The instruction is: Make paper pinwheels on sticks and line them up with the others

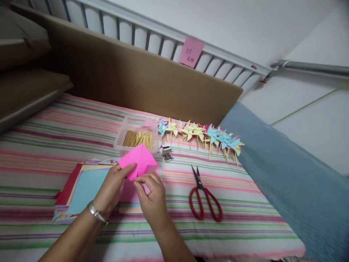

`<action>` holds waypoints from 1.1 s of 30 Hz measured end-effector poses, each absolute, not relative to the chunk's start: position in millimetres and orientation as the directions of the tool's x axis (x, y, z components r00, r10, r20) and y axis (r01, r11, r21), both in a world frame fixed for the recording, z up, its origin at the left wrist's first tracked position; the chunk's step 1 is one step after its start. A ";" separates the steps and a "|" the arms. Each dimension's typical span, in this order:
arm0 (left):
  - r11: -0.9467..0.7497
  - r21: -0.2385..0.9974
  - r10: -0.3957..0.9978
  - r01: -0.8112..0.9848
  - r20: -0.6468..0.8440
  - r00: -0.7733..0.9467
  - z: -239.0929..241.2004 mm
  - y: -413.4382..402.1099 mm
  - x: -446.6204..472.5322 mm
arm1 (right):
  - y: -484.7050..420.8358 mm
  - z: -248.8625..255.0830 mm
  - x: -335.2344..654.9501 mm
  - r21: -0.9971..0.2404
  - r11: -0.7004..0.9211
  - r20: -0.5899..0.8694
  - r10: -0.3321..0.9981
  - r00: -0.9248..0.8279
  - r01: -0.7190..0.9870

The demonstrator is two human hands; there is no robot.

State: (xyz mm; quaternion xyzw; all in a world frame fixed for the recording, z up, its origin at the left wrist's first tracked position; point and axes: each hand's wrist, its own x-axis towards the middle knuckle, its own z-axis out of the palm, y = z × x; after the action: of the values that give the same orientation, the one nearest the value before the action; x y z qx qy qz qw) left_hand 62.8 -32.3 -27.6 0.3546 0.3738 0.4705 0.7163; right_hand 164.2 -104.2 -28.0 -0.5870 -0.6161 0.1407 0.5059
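Observation:
A bright pink paper square [141, 157] with slits cut in from its corners is held up above the table. My left hand [117, 182] grips its left side, thumb on top. The fingers of my right hand [151, 189] pinch its lower corner. Beneath my hands lies another pink sheet [127, 193], partly covered by them. To the left is a stack of coloured paper [88, 191], with light blue, cream and red sheets showing. Scissors with red handles [202, 196] lie to the right, blades slightly apart.
A clear plastic box [121, 140] of wooden sticks [137, 139] stands beyond my hands. Beside it sits a small box of pins [167, 156]. Finished paper pinwheels [191, 129] line the back of the striped cloth [245, 225], against a brown board [152, 80].

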 end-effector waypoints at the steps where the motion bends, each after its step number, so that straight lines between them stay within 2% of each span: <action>1: 0.309 0.852 0.939 -0.422 -0.202 0.278 -27.7 -31.8 63.0 | -104.3 -27.5 164.4 -0.774 0.270 0.453 0.868 0.204 0.573; 7: 0.343 0.823 0.927 -0.453 -0.217 0.307 -27.6 -31.3 65.0 | -105.2 -26.1 164.8 -0.783 0.265 0.436 0.879 0.193 0.563; 11: 0.338 0.853 0.926 -0.397 -0.227 0.302 -27.5 -33.9 64.6 | -103.8 -23.9 166.7 -0.799 0.227 0.416 0.877 0.239 0.558; 17: 0.318 0.891 0.906 -0.325 -0.184 0.381 -26.7 -38.7 65.2 | -100.6 -19.8 175.1 -0.795 0.119 0.382 0.860 0.338 0.595; 33: 0.335 0.916 0.870 -0.222 -0.210 0.445 -22.1 -45.4 68.7 | -97.3 -20.9 182.1 -0.808 0.018 0.322 0.851 0.416 0.589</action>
State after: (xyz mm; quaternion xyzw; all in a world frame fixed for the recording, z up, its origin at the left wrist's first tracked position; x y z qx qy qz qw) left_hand 68.7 -45.4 -22.1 0.4380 0.3699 0.3751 0.7284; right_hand 182.1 -97.3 -20.9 -0.6875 -0.5234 0.1352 0.4849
